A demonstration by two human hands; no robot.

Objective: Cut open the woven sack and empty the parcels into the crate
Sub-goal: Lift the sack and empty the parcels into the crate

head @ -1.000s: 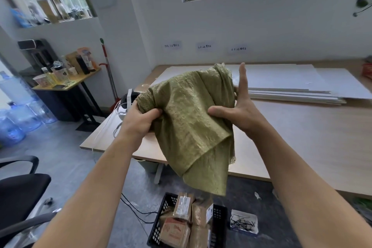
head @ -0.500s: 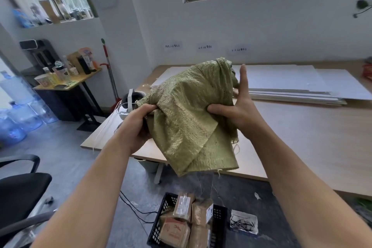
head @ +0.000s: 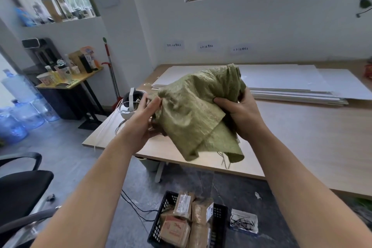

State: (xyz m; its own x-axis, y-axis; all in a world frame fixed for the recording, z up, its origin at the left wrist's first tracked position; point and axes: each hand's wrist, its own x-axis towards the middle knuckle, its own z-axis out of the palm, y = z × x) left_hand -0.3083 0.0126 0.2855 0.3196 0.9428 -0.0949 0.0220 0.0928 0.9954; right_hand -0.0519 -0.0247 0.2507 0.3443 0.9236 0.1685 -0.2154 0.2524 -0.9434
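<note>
The crumpled green woven sack (head: 201, 112) is gripped by both hands, left hand (head: 141, 125) and right hand (head: 241, 115), fingers partly hidden in folds; the parcels (head: 181, 225) are lying in the black crate (head: 159, 229), cut off below

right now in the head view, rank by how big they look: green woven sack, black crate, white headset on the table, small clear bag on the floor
1. green woven sack, though nearest the camera
2. black crate, partly cut off by the frame
3. white headset
4. small clear bag, close to the headset in apparent size, so unsure
</note>
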